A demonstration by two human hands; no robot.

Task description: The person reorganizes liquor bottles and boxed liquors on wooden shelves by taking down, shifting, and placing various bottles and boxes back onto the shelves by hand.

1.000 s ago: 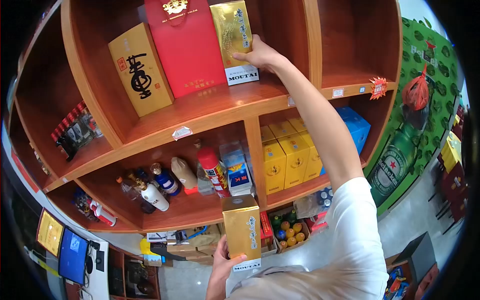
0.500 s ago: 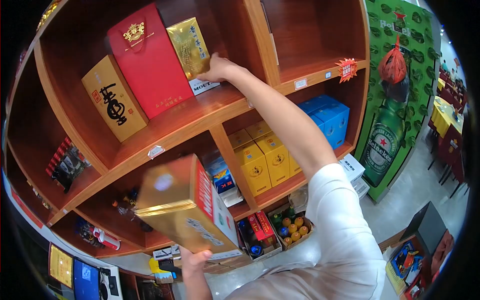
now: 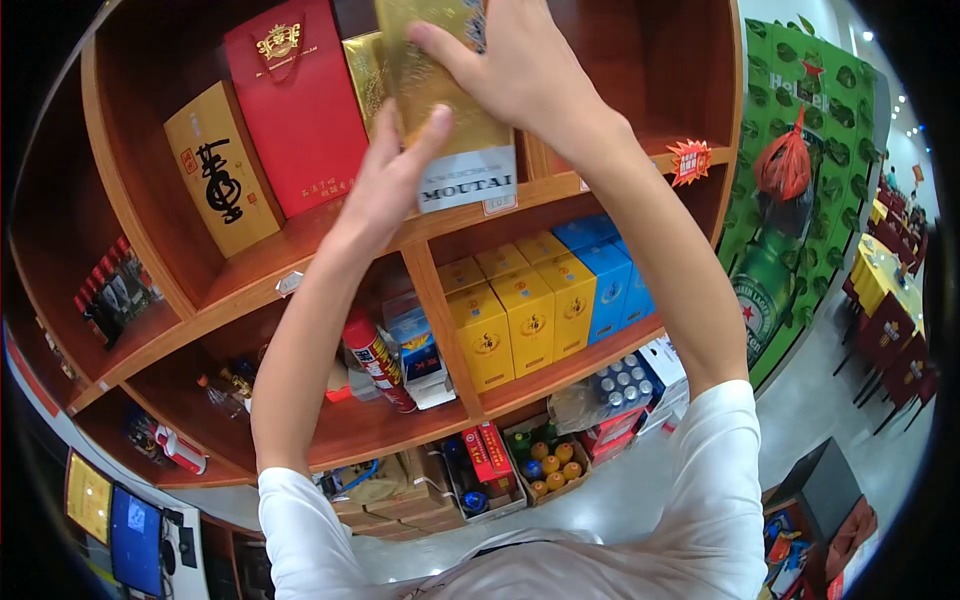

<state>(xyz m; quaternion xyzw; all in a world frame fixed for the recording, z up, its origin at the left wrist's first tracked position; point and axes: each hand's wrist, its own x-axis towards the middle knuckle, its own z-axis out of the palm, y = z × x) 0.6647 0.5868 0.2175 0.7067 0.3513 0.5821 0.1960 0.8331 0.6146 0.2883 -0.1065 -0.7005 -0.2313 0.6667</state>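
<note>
Up at the top shelf, a gold liquor box [image 3: 455, 120] with a white "MOUTAI" band along its bottom stands upright between both hands. My left hand [image 3: 400, 165] is closed on its lower left edge, thumb against the front. My right hand [image 3: 530, 80] grips its upper right side, thumb across the front and fingers out of sight behind. A second gold box [image 3: 366, 65] stands just behind it to the left, partly covered. Left of that are a tall red gift bag [image 3: 295, 110] and a tan box with black characters [image 3: 220, 165].
The wooden shelf edge [image 3: 400, 240] runs below the hands. Yellow boxes [image 3: 490, 335] and blue boxes [image 3: 605, 275] fill the lower compartment. A red spray can [image 3: 375, 360] stands to their left. Cartons of bottles [image 3: 550, 465] sit on the floor. A green Heineken panel [image 3: 800, 200] is at right.
The gold box held low in my left hand has been raised to the top shelf. My right hand has left the other gold box and now grips the raised one.
</note>
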